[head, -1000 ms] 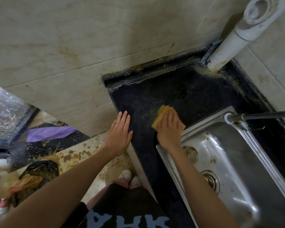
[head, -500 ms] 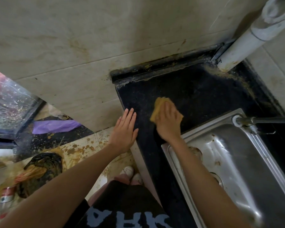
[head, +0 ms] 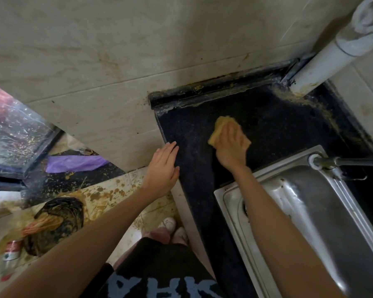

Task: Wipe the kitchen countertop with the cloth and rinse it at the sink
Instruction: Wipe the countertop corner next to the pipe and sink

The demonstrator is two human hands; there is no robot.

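A yellow cloth [head: 221, 126] lies flat on the black countertop [head: 278, 125], left of the steel sink [head: 310, 211]. My right hand [head: 232, 147] presses down on the cloth with its fingers spread over it; most of the cloth is hidden under the hand. My left hand [head: 163, 168] rests flat with straight fingers on the countertop's left edge, holding nothing. Brown grime lines the back edge and the far right corner of the countertop.
A white pipe [head: 332, 54] rises at the back right corner. A metal tap [head: 349, 162] reaches over the sink's far rim. Tiled wall stands behind. On the stained floor at left lie a black bag [head: 60, 220], a can [head: 11, 250] and purple plastic [head: 78, 163].
My right hand has pushed the cloth a little farther away across the countertop. My left hand has stayed on the counter's edge.
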